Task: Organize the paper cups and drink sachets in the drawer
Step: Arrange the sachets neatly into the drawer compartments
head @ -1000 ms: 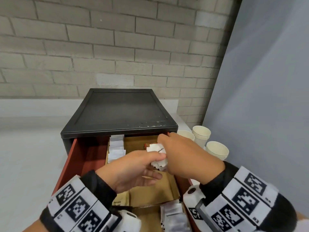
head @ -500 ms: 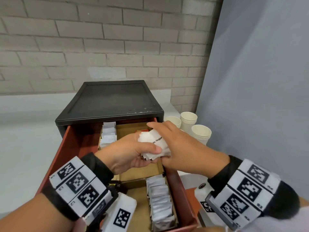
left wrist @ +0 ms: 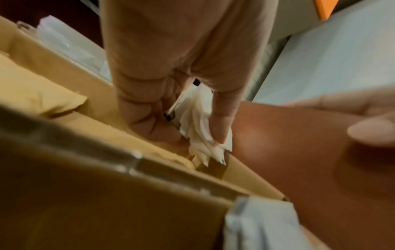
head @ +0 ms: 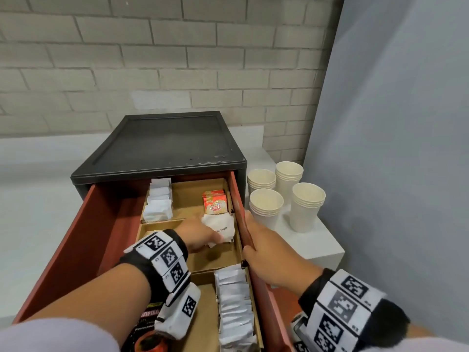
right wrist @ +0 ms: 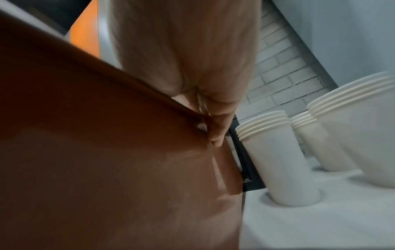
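White paper sachets marked "Sugar", a small bundle point(head: 220, 228), sit pinched between the thumb and curled fingers of your left hand point(head: 196, 233), low inside the middle compartment of the cardboard divider point(head: 189, 226) that lines the open drawer point(head: 81, 240). In the left wrist view the bundle point(left wrist: 200, 125) fans out below the fingertips, its lower edges at the corner where the cardboard meets the drawer's red-brown right wall. Just behind the bundle, in the rear right compartment, stands a short row of red and gold sachets point(head: 214, 205). The rear left compartment holds a row of plain white sachets point(head: 158, 200). The front right compartment holds a longer row of silver-white sachets point(head: 234, 306), and a dark packet with printed lettering point(head: 149, 316) lies at the front left, partly hidden by your forearm. Your right hand point(head: 270, 252) grips the top edge of the drawer's right wall, thumb inside and fingers curled over the outside; the right wrist view shows the fingers point(right wrist: 215, 133) against that wall. The drawer projects from a black cabinet point(head: 162, 146). To the right of the cabinet, four stacks of white paper cups point(head: 286, 199) stand upright on a white surface point(head: 317, 240), outside the drawer, close together.
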The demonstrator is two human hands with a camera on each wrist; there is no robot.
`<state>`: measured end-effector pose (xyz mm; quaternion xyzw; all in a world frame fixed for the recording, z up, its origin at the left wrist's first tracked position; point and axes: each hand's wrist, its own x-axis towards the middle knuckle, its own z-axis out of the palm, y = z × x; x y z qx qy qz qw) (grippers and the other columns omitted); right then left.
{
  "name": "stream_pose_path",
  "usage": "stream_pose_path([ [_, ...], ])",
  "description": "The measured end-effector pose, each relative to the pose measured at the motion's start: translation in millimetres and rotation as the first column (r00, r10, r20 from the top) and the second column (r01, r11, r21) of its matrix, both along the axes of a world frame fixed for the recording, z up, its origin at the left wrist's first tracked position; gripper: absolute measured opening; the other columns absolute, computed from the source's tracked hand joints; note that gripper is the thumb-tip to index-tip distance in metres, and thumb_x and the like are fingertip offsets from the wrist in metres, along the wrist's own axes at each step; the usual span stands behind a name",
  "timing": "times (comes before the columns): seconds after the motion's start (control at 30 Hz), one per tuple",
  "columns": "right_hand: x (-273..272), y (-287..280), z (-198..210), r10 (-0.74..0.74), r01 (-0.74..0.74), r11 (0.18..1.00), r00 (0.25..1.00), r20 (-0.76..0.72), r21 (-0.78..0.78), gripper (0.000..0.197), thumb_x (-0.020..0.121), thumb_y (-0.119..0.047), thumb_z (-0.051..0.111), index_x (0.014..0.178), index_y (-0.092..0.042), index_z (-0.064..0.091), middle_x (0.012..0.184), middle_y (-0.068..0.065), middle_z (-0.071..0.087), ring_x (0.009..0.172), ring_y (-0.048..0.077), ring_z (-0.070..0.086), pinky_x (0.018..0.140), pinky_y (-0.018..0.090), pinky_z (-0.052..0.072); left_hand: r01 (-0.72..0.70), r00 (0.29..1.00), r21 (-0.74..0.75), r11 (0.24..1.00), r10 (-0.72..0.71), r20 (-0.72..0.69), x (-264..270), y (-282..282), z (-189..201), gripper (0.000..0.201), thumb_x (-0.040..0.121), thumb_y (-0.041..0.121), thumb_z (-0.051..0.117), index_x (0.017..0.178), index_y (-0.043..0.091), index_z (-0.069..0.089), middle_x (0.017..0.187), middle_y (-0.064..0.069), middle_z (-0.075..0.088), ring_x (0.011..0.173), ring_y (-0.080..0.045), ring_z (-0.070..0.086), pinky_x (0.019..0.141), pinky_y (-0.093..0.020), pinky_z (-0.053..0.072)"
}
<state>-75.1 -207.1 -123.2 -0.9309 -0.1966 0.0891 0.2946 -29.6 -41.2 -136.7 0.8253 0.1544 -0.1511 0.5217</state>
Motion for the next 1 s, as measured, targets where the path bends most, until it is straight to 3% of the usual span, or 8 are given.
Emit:
stream_pose_path([
  [0.13,-0.5,-0.7,-3.7,-0.014,0.015,0.999,1.0,-0.003,0.049,0.071,0.094,-0.01,0.039,0.151,-0.018,-0.001,0.148,0.003,0.035,0.129,0.017,0.04,0.103,0.02,0.032,0.016,1.0,0.111,0.994,-0.015,-0.008,14.3,-7.3,-16.8,0.067,0.068,-0.004,0.076,0.128,0.006,0.047,0.112,-0.009,0.059,0.101,-0.026,0.057,0.083,-0.035,0.053],
  [0.3,-0.4,-3.1,-4.6,-0.007,0.008,0.997,1.0,-0.022,0.079,0.071,0.094,-0.009,0.038,0.151,-0.02,-0.003,0.15,0.001,0.032,0.131,0.015,0.037,0.099,0.014,0.028,-0.142,0.99,0.181,0.973,0.139,0.027,18.2,-7.6,-24.7,0.068,0.073,-0.001,0.073,0.132,0.0,0.04,0.112,-0.013,0.054,0.1,-0.027,0.053,0.08,-0.032,0.049],
  [0.4,-0.2,-2.8,-6.5,-0.01,0.012,0.997,1.0,-0.028,0.082,0.071,0.095,-0.01,0.038,0.151,-0.02,-0.003,0.15,0.0,0.032,0.131,0.014,0.038,0.097,0.014,0.029,-0.235,0.972,0.093,0.967,0.235,0.016,17.8,-6.6,-32.4,0.055,0.077,-0.005,0.068,0.127,-0.007,0.045,0.11,-0.015,0.056,0.101,-0.03,0.054,0.09,-0.036,0.049],
  [0.5,-0.7,-3.0,-6.9,-0.013,0.016,0.996,0.999,-0.037,0.083,0.07,0.095,-0.01,0.038,0.151,-0.021,-0.003,0.151,-0.002,0.03,0.131,0.013,0.036,0.093,0.01,0.026,-0.312,0.949,-0.075,0.947,0.308,-0.065,15.4,-5.8,-37.3,0.043,0.082,-0.011,0.055,0.124,-0.007,0.049,0.122,-0.02,0.056,0.112,-0.035,0.053,0.096,-0.039,0.046],
  [0.63,-1.6,-2.7,-6.2,-0.014,0.017,0.997,0.999,-0.042,0.081,0.07,0.096,-0.011,0.038,0.151,-0.02,-0.004,0.152,-0.002,0.027,0.133,0.014,0.035,0.097,0.012,0.026,-0.335,0.94,-0.276,0.901,0.3,-0.163,13.8,-9.8,-37.8,0.056,0.082,-0.012,0.049,0.136,0.003,0.043,0.137,-0.017,0.043,0.126,-0.036,0.042,0.104,-0.046,0.04],
  [0.9,-2.4,-1.6,-5.9,-0.018,0.021,0.997,0.999,-0.049,0.075,0.07,0.096,-0.011,0.037,0.151,-0.02,-0.005,0.155,-0.003,0.022,0.136,0.013,0.03,0.101,0.013,0.024,-0.354,0.935,-0.35,0.867,0.315,-0.166,15.7,-9.1,-35.2,0.052,0.084,-0.013,0.048,0.133,0.004,0.045,0.14,-0.007,0.039,0.129,-0.032,0.038,0.103,-0.045,0.043],
  [0.93,-2.4,-1.4,-5.9,-0.02,0.023,0.997,0.998,-0.052,0.076,0.07,0.096,-0.011,0.037,0.151,-0.021,-0.005,0.155,-0.004,0.021,0.137,0.013,0.03,0.1,0.013,0.023,-0.357,0.933,-0.368,0.859,0.313,-0.174,15.1,-9.3,-34.5,0.048,0.085,-0.012,0.048,0.13,0.004,0.048,0.136,-0.002,0.04,0.127,-0.032,0.04,0.101,-0.045,0.045],
  [1.0,-2.4,-1.3,-5.7,-0.025,0.029,0.996,0.998,-0.058,0.08,0.07,0.096,-0.011,0.037,0.151,-0.021,-0.005,0.156,-0.004,0.019,0.137,0.013,0.029,0.1,0.012,0.023,-0.352,0.934,-0.367,0.861,0.299,-0.196,15.1,-8.6,-33.5,0.033,0.084,-0.009,0.049,0.113,0.005,0.057,0.14,-0.008,0.044,0.123,-0.032,0.044,0.098,-0.044,0.047],
])
